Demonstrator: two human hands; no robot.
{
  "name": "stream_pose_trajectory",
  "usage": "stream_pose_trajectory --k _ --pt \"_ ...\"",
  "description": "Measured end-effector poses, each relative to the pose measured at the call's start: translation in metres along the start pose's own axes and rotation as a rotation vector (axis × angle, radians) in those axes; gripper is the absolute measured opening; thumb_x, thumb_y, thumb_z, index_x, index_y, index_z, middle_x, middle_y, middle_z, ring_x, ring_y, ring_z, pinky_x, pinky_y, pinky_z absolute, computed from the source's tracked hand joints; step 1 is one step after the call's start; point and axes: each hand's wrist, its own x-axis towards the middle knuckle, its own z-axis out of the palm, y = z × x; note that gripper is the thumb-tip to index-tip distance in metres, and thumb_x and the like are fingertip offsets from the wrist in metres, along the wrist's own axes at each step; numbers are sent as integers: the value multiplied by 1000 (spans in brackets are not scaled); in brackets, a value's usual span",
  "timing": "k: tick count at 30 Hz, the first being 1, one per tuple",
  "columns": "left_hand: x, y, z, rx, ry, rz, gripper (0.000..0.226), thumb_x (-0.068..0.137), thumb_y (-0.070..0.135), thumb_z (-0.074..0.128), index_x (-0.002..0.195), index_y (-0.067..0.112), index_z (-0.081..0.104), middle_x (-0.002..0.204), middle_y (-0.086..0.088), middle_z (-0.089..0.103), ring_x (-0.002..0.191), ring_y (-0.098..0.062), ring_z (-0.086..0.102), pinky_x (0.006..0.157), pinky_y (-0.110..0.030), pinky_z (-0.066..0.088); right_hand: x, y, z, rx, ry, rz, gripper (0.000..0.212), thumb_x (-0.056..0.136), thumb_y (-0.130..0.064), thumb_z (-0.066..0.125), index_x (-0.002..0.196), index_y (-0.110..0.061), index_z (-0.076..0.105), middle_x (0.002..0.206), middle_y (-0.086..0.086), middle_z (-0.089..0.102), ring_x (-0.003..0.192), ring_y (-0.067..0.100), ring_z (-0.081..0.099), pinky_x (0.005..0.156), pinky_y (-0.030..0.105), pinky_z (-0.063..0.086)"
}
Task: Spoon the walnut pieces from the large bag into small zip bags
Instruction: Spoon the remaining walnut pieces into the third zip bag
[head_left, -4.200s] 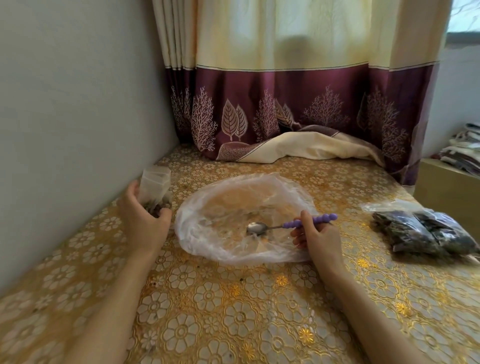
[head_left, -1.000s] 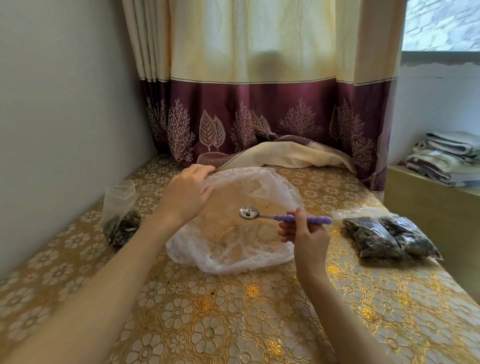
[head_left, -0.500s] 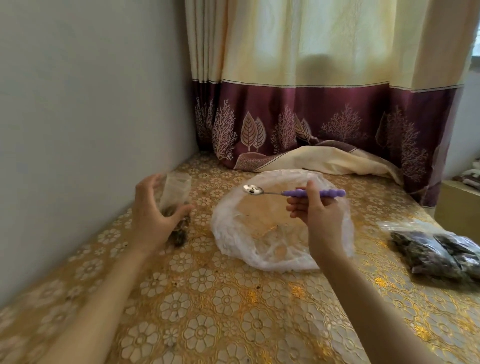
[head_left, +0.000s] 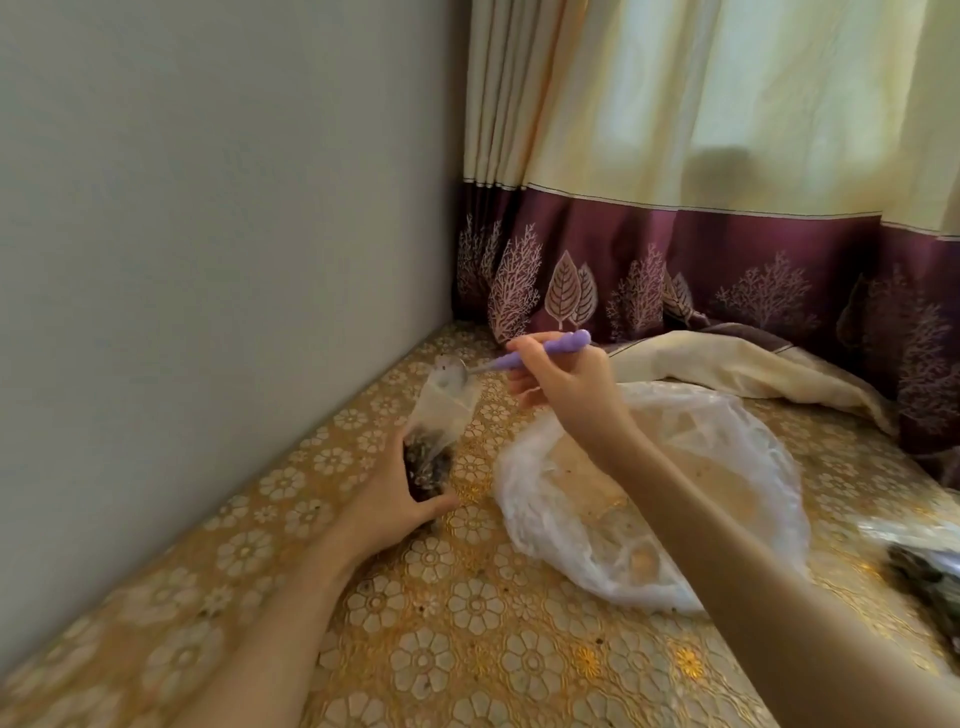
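Walnut pieces (head_left: 425, 470) sit dark in the bottom of a small bag (head_left: 441, 415) on the tabletop (head_left: 467, 623), at about 9 o'clock from the big bag (head_left: 675, 499). The small bag stands up near the grey wall (head_left: 208, 260), and its clear top is open. The left hand (head_left: 395, 499) has its grip closed around the low part of this bag, thumb on one side and fingers on the other.

The right hand (head_left: 561, 384) has its grip closed on the purple handle of a spoon (head_left: 519, 358). The silver bowl of the spoon is at the mouth of the small bag, tipped down to it. I cannot tell if any nuts are in the spoon.

The big bag lies flat and crumpled under the right arm, and it looks almost empty. At 3 o'clock, at the picture's edge, lies a filled bag (head_left: 930, 571) with dark bits in it. At 12 o'clock hangs a curtain (head_left: 727, 208), cream on top and dark red below.
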Motion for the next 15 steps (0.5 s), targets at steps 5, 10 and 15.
stream_pose_trajectory --k 5,10,15 --pt "2 -1 1 -34 -4 3 105 60 51 79 134 45 5 144 3 32 117 -9 37 100 -35 33 -6 -4 -1 -147 -62 -135 14 92 -11 56 91 -11 70 85 0 73 64 23 62 59 34 53" --pt "1 1 2 -44 32 -8 105 57 51 80 135 38 12 142 2 37 117 -10 39 99 -36 34 -15 -7 -4 -106 -90 -157 15 92 -10 55 91 -12 69 90 3 73 66 14 62 58 27 50" --pt "-2 6 1 -82 109 -13 101 60 43 81 138 28 18 138 1 40 111 -8 38 93 -28 31 -23 -11 -25 233 122 -75 24 94 -13 52 80 -11 71 85 21 71 63 16 60 56 23 49"
